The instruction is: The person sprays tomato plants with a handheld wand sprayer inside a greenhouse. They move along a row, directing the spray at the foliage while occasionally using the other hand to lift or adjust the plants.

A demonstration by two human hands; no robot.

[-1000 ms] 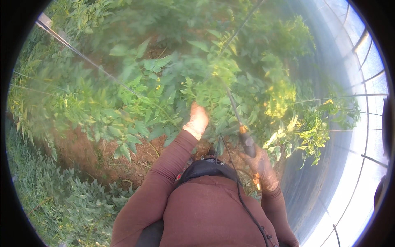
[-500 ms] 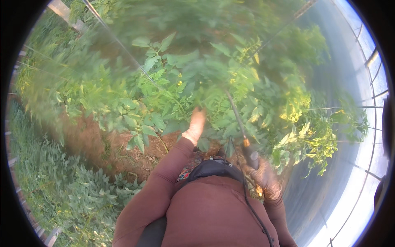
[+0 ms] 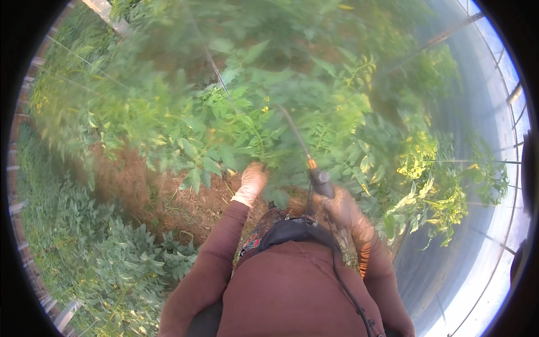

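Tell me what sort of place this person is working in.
Most likely a greenhouse or plastic tunnel growing crops. Leafy green plants stand in rows on bare brown soil, and a curved translucent cover on a frame rises at right. The right hand grips a spray wand aimed into the leaves.

From my remote view: both sleeves [image 3: 216,253] are maroon-brown, as is the torso. My left hand [image 3: 251,183] wears a pale pinkish glove; my right hand [image 3: 339,206] wears a tan-brown one. The spray wand [image 3: 314,171] is dark grey with an orange band. A multicoloured patterned cloth [image 3: 259,233] sits under a black strap [image 3: 295,229]. Foliage [image 3: 224,123] is green, yellowing at right [image 3: 432,185]; the soil [image 3: 168,196] is reddish-brown.
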